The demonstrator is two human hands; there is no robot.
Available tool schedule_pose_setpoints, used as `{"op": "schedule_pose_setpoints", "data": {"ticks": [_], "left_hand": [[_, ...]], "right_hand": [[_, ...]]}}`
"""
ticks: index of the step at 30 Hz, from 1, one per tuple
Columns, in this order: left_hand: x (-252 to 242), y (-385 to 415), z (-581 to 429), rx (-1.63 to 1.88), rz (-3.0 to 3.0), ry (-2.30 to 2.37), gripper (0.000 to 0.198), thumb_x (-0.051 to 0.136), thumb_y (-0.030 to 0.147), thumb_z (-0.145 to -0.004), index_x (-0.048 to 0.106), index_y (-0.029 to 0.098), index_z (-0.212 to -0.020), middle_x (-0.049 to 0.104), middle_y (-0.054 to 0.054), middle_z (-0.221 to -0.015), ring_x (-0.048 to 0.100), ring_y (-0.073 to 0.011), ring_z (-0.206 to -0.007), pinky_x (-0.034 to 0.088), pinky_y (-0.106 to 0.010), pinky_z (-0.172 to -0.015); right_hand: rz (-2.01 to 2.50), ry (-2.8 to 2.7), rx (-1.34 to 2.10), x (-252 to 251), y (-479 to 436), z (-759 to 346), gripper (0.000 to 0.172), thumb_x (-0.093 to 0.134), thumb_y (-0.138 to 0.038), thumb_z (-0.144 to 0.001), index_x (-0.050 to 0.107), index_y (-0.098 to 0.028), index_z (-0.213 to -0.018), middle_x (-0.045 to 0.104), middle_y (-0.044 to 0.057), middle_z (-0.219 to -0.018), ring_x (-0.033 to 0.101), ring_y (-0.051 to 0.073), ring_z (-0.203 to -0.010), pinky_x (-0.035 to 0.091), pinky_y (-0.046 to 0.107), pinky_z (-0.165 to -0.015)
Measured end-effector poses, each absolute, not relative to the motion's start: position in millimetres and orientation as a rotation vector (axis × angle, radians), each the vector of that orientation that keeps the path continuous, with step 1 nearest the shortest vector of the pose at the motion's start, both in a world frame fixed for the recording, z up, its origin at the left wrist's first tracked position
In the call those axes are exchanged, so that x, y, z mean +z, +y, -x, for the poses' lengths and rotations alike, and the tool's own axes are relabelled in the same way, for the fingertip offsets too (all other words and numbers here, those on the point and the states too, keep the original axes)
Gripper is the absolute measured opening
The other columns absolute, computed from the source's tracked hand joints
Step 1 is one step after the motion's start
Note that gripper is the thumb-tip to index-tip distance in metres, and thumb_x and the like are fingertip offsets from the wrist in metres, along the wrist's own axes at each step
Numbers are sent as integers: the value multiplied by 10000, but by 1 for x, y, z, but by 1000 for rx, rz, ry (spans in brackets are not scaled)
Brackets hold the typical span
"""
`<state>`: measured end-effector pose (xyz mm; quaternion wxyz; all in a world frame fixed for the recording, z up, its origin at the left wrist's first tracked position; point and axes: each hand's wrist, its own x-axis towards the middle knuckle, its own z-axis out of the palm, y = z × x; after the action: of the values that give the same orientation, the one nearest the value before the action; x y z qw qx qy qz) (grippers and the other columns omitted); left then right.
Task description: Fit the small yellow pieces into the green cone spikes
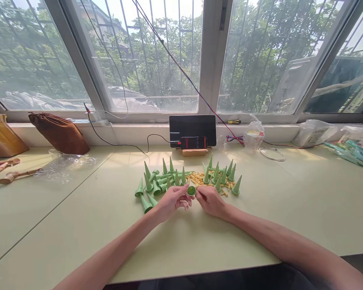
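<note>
Windows (145, 60) above a pale table (63, 229) | far left: brown bag (60, 131) | left of centre: green cones (148, 183), upright and lying | left hand (172, 201): pinching one cone (191, 191) between the hands, open base toward viewer | right hand (212, 200): fingers curled beside it, grip cannot be told | right: further cones (236, 187) among yellow pegs (195, 177)

Green cones (236, 187), yellowish pegs (196, 177), pale yellow-green tabletop (236, 245), black tablet (192, 125), brown bag (59, 133), apparently red phone digits (201, 142)

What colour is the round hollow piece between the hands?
The round hollow piece is green, seen best in the head view.
</note>
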<state>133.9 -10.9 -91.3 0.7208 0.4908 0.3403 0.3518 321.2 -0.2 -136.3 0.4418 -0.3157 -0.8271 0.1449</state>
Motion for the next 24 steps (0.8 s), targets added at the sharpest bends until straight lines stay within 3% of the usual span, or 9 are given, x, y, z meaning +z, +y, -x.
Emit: {"op": "schedule_pose_setpoints", "data": {"ticks": [6,24], "left_hand": [[-88,-12,-134,787,-1247,785,441,638,528,-821,587,114,-676,566,-37,-640,585,-130,-593,468,-231,-508],[-87,-16,-134,776,-1577,851,405,542,550,-868,447,173,-754,458,23,-723,643,-164,-664,502,-239,-478]], "right_hand": [[790,-2060,368,-138,0,-322,338,388,-199,-939,323,-208,-608,389,-37,-548,348,100,-502,282,244,-517],[822,-2061,368,-139,1,-322,340,400,-182,-915,289,-210,-595,346,-49,-535,316,95,-487,274,242,-504]]}}
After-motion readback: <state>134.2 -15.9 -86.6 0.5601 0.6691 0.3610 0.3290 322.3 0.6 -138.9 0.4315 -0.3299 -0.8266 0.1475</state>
